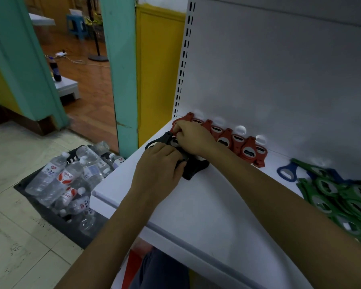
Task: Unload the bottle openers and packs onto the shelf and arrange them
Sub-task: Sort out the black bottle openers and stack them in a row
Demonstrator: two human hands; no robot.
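The white shelf (206, 205) is taking up most of the view. On the floor, off the shelf's left end, a dark crate (50, 207) is holding lots of water bottles (58, 178).

At the right end of the shelf, a big messy pile of green bottle openers (342, 201) is lying flat. A blue bottle opener (287, 172) is lying just beside that pile, nearer the shelf's back.

Along the back of the shelf, the red bottle openers (238, 142) are sitting side by side in a neat row, touching each other.

Near the shelf's left end, just in front of the red row, both hands are working on a small bunch of black bottle openers (196, 168). The left hand (158, 165) is curling its fingers over the bunch and gripping it, so most of the bunch is hiding under this hand. The right hand (193, 138) is reaching across above it. Its fingertips are pinching the top end of one black opener, right up against the first red one.
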